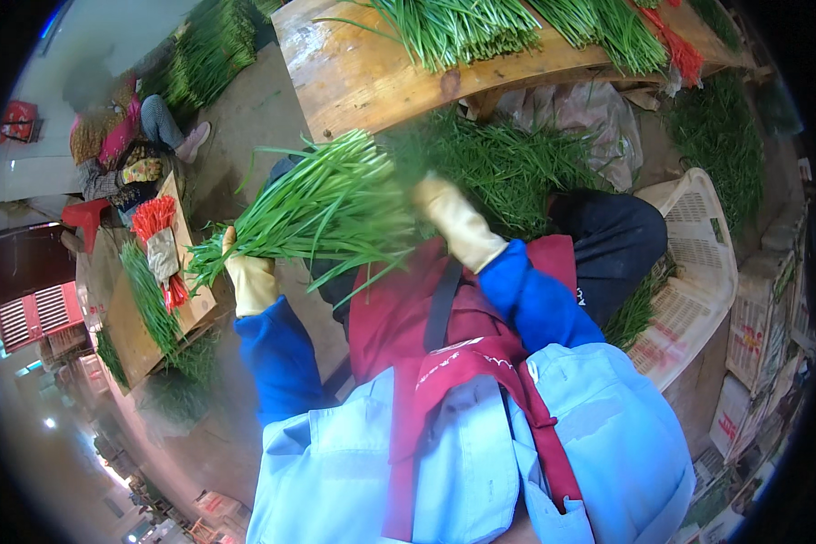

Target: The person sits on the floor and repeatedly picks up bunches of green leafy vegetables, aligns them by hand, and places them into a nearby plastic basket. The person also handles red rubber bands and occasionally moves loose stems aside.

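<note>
My left hand point(250, 275), in a cream rubber glove, grips a loose bunch of green chives point(326, 204) at its left end. The bunch lies across in front of my knees, with pale cut stems at the top and long leaves hanging down at the right. My right hand point(452, 217), in a matching glove, is just right of the bunch and blurred; its fingers cannot be made out. Beyond that hand a heap of loose green leaves point(510, 160) lies on the floor below the wooden table point(374, 88).
Bundled chives point(462, 34) and red ties point(683, 54) lie on the table. A white plastic basket point(693, 251) leans at my right. To the left, another person point(122, 129) sits near a second wooden table point(129, 340) with chives and red ties point(156, 224). Crates point(755, 326) stand far right.
</note>
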Available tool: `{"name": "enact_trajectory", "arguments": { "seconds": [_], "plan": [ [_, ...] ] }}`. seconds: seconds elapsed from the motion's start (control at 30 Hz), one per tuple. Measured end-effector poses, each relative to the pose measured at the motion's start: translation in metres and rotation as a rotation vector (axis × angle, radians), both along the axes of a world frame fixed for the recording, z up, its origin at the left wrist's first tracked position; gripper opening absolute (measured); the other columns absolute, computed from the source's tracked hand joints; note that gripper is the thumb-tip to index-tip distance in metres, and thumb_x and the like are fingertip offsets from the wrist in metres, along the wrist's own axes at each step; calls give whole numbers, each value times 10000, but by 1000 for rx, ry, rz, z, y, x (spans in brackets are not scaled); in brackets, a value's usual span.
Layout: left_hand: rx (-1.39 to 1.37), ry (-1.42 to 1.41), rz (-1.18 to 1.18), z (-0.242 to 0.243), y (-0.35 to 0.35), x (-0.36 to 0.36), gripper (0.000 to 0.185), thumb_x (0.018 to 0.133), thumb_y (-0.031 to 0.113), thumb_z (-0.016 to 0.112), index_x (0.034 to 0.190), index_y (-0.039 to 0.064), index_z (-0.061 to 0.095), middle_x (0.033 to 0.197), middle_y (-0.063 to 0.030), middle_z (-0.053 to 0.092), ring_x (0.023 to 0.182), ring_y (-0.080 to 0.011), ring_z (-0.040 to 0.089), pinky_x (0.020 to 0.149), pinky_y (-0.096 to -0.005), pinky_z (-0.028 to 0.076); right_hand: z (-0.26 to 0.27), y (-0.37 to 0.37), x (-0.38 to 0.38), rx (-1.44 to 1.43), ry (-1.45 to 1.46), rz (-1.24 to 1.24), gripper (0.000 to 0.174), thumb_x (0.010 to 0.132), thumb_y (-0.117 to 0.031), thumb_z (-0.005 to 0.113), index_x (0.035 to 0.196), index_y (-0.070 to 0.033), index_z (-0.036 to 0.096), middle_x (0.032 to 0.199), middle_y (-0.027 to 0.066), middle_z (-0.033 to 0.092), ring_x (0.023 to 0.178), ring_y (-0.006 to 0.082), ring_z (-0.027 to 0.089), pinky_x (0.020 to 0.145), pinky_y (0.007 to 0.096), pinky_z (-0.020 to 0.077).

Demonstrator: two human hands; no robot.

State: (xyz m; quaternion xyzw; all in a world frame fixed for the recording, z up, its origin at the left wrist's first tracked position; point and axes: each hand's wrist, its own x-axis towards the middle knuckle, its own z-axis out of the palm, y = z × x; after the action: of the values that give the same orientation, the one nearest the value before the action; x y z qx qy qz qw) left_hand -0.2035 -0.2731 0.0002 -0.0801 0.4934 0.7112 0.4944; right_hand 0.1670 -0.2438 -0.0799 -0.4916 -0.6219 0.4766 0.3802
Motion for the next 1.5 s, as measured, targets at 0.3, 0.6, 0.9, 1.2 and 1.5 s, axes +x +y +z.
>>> {"name": "enact_trajectory", "arguments": {
  "seconds": [0.3, 0.6, 0.9, 1.2, 1.5],
  "plan": [
    [-24, -26, -61, -44, -12, -37, 390, 902, 346, 500, 1138, 65, 629, 1189, -121, 657, 1038, -354, 606, 928, -492, 464, 3, -9, 91, -592, 142, 182, 393, 980, -313, 576, 1236, -15, 570, 1103, 120, 657, 1004, 191, 629, 869, 320, 501],
    [-128, 74, 22, -18, -4, -11, 409, 906, 344, 489, 1136, 31, 617, 1192, -173, 634, 1057, -376, 596, 961, -534, 453, 55, -52, 10, -638, 335, 456, 410, 939, -430, 604, 823, -42, 665, 669, 24, 631, 588, 109, 569, 567, 267, 459],
    [-183, 118, 2, -13, -5, 1, 417, 896, 367, 477, 1137, 61, 625, 1184, -143, 647, 1048, -373, 604, 945, -536, 465, -55, 2, 152, -824, 882, -401, 381, 931, -450, 605, 1001, -76, 599, 953, 56, 668, 781, 167, 648, 663, 299, 535],
    [21, -70, -143, -42, -19, -30, 412, 856, 351, 560, 1111, 37, 637, 1163, -162, 655, 1042, -375, 601, 977, -503, 439, 22, -65, -7, -475, 104, 416, 576, 786, -406, 760, 1173, -13, 593, 1183, 167, 619, 1099, 292, 598, 918, 364, 481],
    [-85, 104, -41, -15, -11, 4, 399, 887, 367, 526, 1078, 39, 649, 1134, -144, 670, 1025, -354, 611, 957, -478, 453, 33, -79, -26, -353, 116, 254, 446, 783, -462, 751, 899, -38, 684, 887, 133, 667, 809, 244, 627, 742, 361, 478]
  ]
}}
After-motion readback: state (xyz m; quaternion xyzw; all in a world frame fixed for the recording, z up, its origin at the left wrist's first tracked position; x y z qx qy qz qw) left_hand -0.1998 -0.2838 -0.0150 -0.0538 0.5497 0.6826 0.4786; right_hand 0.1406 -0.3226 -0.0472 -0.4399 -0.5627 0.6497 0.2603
